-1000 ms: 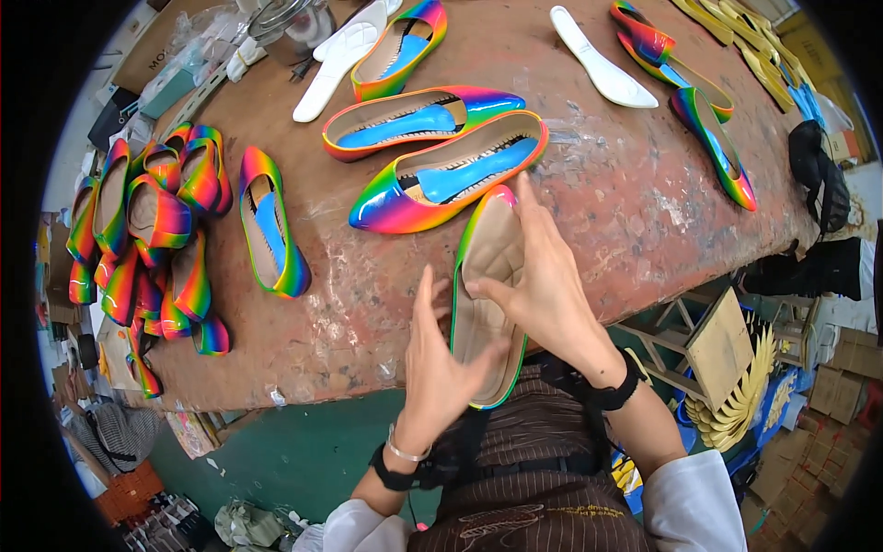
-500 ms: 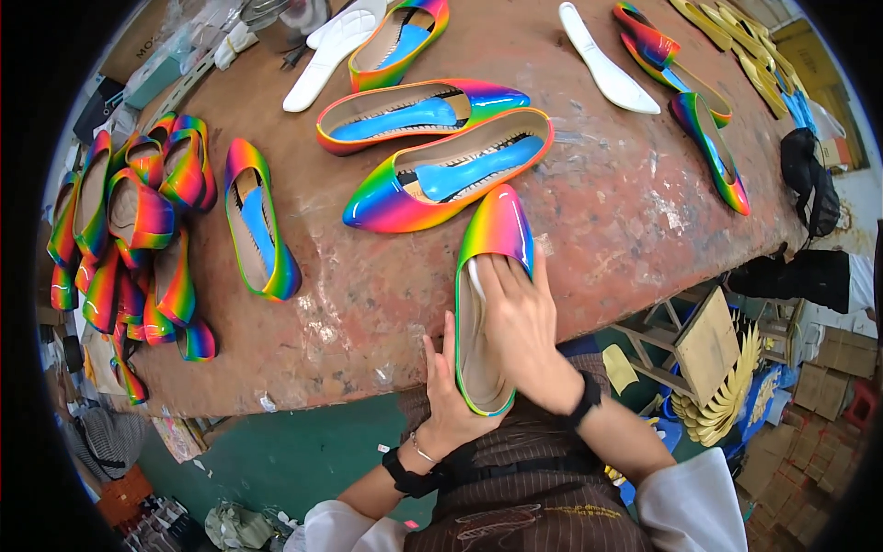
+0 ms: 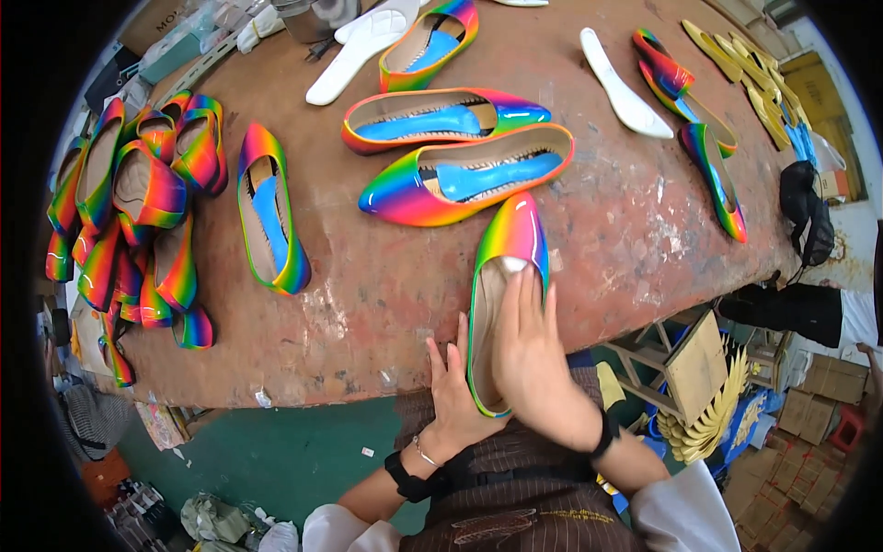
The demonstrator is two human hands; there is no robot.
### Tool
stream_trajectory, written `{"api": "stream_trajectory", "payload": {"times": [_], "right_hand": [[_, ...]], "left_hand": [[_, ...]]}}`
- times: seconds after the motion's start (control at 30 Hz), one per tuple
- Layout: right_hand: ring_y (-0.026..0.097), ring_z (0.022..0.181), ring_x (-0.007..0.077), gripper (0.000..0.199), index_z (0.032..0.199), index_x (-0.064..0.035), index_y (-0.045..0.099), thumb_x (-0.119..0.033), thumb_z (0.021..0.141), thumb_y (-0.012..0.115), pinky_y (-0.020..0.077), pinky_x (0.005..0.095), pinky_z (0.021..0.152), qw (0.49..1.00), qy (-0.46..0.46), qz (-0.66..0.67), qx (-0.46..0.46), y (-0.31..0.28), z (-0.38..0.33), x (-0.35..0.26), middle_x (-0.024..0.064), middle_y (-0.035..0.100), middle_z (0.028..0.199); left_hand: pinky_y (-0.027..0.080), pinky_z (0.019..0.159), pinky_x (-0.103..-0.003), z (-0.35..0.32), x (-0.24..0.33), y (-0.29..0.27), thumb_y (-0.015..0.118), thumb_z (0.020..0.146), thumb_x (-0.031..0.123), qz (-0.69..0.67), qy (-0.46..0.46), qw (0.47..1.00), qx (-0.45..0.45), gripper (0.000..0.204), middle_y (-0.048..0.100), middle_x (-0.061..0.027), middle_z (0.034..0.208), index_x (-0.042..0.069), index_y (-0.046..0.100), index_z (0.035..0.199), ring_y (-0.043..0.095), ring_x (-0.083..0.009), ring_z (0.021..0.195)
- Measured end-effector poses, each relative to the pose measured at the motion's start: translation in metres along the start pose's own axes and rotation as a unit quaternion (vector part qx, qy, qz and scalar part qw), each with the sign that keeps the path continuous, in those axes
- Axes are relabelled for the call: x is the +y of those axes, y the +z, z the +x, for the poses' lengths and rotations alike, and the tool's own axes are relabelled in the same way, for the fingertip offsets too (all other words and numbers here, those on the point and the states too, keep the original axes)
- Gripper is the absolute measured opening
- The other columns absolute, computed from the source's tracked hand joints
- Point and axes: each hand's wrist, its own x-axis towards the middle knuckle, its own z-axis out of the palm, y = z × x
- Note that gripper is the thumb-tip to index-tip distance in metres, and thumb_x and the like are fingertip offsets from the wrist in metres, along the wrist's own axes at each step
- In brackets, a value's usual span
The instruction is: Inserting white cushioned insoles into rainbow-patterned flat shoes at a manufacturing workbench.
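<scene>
While your left hand (image 3: 460, 409) cups the shoe (image 3: 511, 232) at its heel, your right hand (image 3: 539, 370) lies inside, fingers extended. Insole (image 3: 487, 324) in; pair (image 3: 403, 199) beyond shows bare blue.

Shoe (image 3: 489, 313), held: right side of opening largely covered by the right hand (image 3: 532, 354). White piece (image 3: 513, 264) inside: far end hidden beneath the toe. Left hand (image 3: 460, 397): partly behind the heel. Shoe pile (image 3: 152, 198): overlapped, count uncertain. Pot (image 3: 315, 18): cut off by upper edge. White insole (image 3: 522, 2), uppermost: likewise. Apron (image 3: 515, 501): cut off by lower edge, lettering (image 3: 578, 515) too small.
</scene>
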Motion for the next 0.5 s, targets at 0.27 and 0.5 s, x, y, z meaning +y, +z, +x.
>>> {"api": "stream_trajectory", "payload": {"times": [0.27, 0.5], "right_hand": [[0.059, 0.112, 0.0358, 0.053, 0.128, 0.0122, 0.048, -0.014, 0.083, 0.057, 0.0244, 0.0587, 0.117, 0.991, 0.013, -0.035, 0.128, 0.042, 0.004, 0.012, 0.0248, 0.059, 0.115], [0.067, 0.094, 0.0317, 0.029, 0.107, 0.0071, 0.062, -0.011, 0.086, 0.054, 0.0203, 0.061, 0.118, 0.997, 0.053, 0.023, -0.049, 0.01, 0.031, 0.017, 0.0173, 0.062, 0.084]], "left_hand": [[0.006, 0.118, -0.064, -0.002, -0.003, 0.004, 0.085, 0.072, 0.037, -0.012, 0.063, 0.996, 0.063, 0.123, 0.03, -0.0348, 0.153, -0.004, 0.003, 0.153, 0.034, -0.0484, 0.142], [0.02, 0.116, -0.065, 0.003, -0.002, -0.007, 0.088, 0.064, 0.03, -0.024, 0.073, 0.996, 0.047, 0.096, 0.05, -0.0296, 0.137, -0.002, 0.038, 0.139, 0.048, -0.0462, 0.13]]}}
